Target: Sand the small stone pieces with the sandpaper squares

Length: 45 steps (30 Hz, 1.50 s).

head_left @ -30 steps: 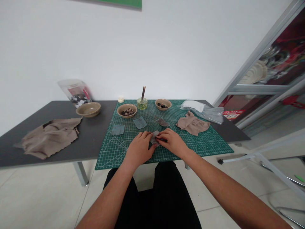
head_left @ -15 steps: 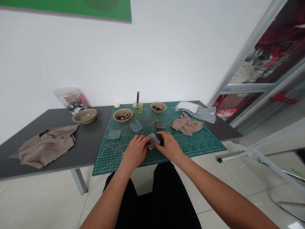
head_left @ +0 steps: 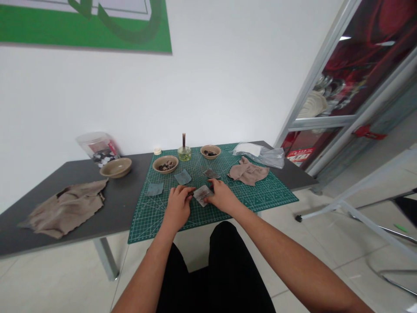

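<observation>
My right hand (head_left: 224, 198) is closed on a worn grey square sheet (head_left: 202, 196) that looks like sandpaper, holding its right edge over the green cutting mat (head_left: 275, 195). Just left of the sheet, my left hand (head_left: 177, 204) is pinched around a small dark piece (head_left: 191, 193), too small to make out well. Beyond my hands lie a grey-brown square sheet (head_left: 211, 173) and two bluish-grey ones, a nearer left sheet (head_left: 154, 189) and a farther sheet (head_left: 183, 177). A bowl of brown and dark pieces (head_left: 166, 164) and a smaller bowl with dark pieces (head_left: 210, 152) stand behind them.
A glass jar with dark sticks (head_left: 184, 153) stands between the bowls. Right are a crumpled brown cloth (head_left: 249, 171) and a plastic bag (head_left: 270, 156). Left are another brown cloth (head_left: 70, 206), a bowl (head_left: 116, 168) and a tilted clear tub (head_left: 98, 149). A white wall rises behind.
My hands have drawn slightly apart, and the grey sheet now lies flatter and shows more of its face. The view has tilted up and shifted right.
</observation>
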Each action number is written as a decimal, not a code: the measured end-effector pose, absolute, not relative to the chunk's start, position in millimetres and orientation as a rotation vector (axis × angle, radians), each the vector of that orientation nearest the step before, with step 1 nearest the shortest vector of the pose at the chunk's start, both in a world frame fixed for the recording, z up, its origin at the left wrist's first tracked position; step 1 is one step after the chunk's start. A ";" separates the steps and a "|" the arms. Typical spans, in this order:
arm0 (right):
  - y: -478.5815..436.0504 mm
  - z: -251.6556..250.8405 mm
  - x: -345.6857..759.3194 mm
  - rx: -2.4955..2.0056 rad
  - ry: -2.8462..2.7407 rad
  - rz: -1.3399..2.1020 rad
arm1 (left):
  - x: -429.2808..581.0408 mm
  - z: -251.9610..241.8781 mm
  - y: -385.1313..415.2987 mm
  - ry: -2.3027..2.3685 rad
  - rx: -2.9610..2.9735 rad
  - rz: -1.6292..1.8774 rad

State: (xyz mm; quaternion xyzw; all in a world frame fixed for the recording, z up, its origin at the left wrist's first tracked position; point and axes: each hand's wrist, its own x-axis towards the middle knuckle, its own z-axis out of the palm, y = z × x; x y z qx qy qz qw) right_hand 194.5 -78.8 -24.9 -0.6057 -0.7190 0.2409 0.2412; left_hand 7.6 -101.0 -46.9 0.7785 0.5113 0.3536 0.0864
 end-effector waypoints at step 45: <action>-13.1 -33.8 168.3 -1.630 -2.101 0.279 | 2.2 -38.0 -106.6 1.503 2.130 1.157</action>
